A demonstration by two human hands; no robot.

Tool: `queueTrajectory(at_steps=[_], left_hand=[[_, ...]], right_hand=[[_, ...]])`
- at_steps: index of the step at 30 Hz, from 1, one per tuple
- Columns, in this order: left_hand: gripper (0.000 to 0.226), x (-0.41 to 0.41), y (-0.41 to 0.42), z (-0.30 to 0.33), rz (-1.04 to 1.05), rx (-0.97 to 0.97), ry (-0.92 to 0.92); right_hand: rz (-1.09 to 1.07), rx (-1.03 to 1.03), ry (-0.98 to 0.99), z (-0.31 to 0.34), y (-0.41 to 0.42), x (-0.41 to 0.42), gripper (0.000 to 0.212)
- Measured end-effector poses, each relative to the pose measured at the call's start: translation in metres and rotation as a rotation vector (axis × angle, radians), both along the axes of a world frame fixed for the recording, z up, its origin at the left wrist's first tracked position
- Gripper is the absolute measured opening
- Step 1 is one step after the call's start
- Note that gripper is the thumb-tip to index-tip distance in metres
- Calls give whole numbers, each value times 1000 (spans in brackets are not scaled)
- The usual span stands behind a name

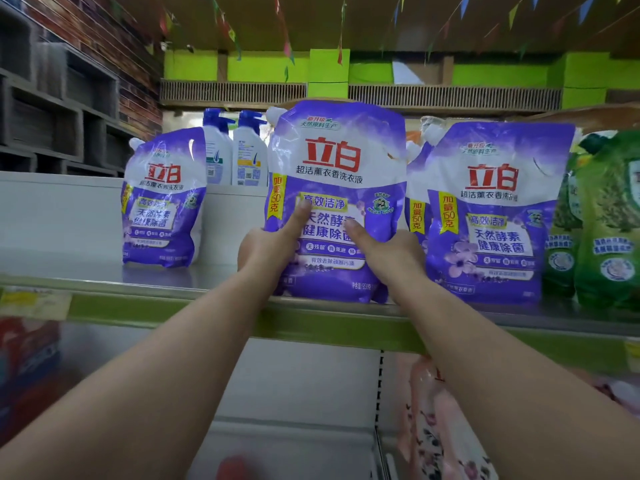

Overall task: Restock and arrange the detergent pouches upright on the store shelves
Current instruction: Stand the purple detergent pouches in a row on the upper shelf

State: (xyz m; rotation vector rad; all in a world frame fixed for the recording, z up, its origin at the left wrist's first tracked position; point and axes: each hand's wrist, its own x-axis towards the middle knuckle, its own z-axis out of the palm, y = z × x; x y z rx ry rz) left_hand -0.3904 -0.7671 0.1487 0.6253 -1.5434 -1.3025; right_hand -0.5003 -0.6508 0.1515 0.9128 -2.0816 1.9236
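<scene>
A purple and white detergent pouch stands upright at the front edge of the top shelf. My left hand grips its lower left side, thumb on the front. My right hand grips its lower right side, thumb also pressed on the front. A second purple pouch stands upright further left and deeper on the shelf. A third purple pouch stands upright just to the right, with another one partly hidden behind it.
Green pouches fill the shelf's right end. Two white and blue pump bottles stand behind. A pink floral pouch and a red pack sit on the lower shelf. Bare shelf lies between the left and middle pouches.
</scene>
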Motion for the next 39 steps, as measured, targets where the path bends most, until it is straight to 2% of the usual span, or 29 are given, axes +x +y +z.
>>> queueTrajectory(at_steps=[4,6,8,14,19,24,29,39], left_hand=[[76,1,7,-1,-10,14,32],[93,1,6,-2,-13,9,42],[99,0,3,-4,-1,3,53],[90,4,7,-5,20,-28,62],[72,5,6,-3,32,-50,39],[67,7,9,-4,71,-81,28],[65,8,11,-3,72,-84,30],[68,6,6,-7,56,-73,38]], right_hand=[[62,-75,29,0,9,-5,47],[95,-117,47,-2,9,-5,47],[108,-148,46,-3,8,-3,49],[225,-276,-35,-4,6,-4,45],[356,-392,-237,0,3,-5,31],[429,-465,-379,0,3,-5,22],[375,-480,-351,-1,3,-1,27],[92,-407,-100,-5,7,12,32]])
